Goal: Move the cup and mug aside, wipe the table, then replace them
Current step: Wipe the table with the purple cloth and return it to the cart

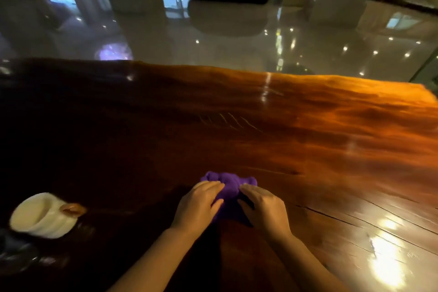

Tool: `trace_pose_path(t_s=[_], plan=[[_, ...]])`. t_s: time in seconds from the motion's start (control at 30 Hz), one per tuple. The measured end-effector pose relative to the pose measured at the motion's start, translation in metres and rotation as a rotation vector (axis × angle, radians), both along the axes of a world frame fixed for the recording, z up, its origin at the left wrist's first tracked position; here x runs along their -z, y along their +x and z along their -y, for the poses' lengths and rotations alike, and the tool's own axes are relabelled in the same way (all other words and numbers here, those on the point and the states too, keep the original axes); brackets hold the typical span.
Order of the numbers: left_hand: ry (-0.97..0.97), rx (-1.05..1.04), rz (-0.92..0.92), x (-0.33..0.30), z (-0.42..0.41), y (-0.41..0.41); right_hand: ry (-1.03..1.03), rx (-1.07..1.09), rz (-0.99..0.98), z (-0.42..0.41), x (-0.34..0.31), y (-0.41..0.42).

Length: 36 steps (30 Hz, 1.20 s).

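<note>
Purple cloth (228, 187) bunched into a lump on the wooden table (308, 140), near the front edge and roughly centred. Long axis across the view, left to right, with rounded folds bulging on the far side, away from the person. Darker part of the cloth trailing back toward the wrists, between the two hands.

White mug (42, 216) well off to the left, near the left front edge, tilted in the wide-angle view so the mouth faces up and toward the camera; brownish handle (72, 208) pointing right, toward the hands. Blurred dark glassy shape (16, 251) just in front of the mug at the frame's left edge, too smeared to name. Rest of the tabletop bare polished wood, with a long crack (355, 223) running off to the right of the hands. Nothing between mug and cloth. Glossy floor and pillars beyond the far edge.

Left hand (201, 204) palm down on the cloth's left side, fingers loosely curled over it, thumb tucked against the fabric. Right hand (262, 204) mirrored on the right side, fingers bent and pressing into the cloth. Both gathering the fabric rather than flat; fingertips close together over the lump, not touching each other.
</note>
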<state>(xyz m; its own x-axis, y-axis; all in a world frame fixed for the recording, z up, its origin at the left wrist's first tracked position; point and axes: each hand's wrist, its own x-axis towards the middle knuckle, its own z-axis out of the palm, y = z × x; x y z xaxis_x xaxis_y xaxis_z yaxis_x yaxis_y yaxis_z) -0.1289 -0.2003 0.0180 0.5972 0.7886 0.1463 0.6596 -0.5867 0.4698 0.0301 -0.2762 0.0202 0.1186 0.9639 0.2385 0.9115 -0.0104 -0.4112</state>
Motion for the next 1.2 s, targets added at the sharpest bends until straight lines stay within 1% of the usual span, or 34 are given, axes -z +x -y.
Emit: trace_pose_path(t_s=[0.13,0.3,0.4,0.5,0.63,0.8,0.93,1.03,1.1,1.2], plan=[[0.119,-0.155,0.035,-0.065,0.01,-0.07,0.131,-0.15,-0.012,-0.018,-0.06,-0.058],[0.251,-0.37,0.067,-0.139,0.03,-0.184,0.275,-0.368,-0.021,-0.037,-0.132,-0.165],[0.342,-0.517,0.019,-0.169,0.049,-0.26,0.345,-0.502,-0.003,-0.044,-0.163,-0.241],[0.388,-0.649,0.001,-0.188,0.071,-0.339,0.408,-0.656,-0.02,-0.05,-0.183,-0.323],[0.411,-0.85,0.028,-0.198,0.105,-0.45,0.471,-0.865,-0.066,-0.053,-0.198,-0.446],[0.39,-1.111,0.031,-0.192,0.152,-0.586,0.424,-1.132,-0.082,-0.042,-0.2,-0.609],[0.358,-1.279,0.028,-0.182,0.191,-0.68,0.388,-1.292,-0.073,-0.024,-0.193,-0.724],[0.307,-1.384,0.017,-0.169,0.212,-0.738,0.358,-1.39,-0.059,-0.011,-0.184,-0.793],[0.282,-1.416,0.014,-0.157,0.22,-0.769,0.335,-1.454,-0.029,-0.007,-0.174,-0.832],[0.218,-1.472,0.014,-0.137,0.224,-0.802,0.215,-1.499,0.017,-0.006,-0.151,-0.875]])
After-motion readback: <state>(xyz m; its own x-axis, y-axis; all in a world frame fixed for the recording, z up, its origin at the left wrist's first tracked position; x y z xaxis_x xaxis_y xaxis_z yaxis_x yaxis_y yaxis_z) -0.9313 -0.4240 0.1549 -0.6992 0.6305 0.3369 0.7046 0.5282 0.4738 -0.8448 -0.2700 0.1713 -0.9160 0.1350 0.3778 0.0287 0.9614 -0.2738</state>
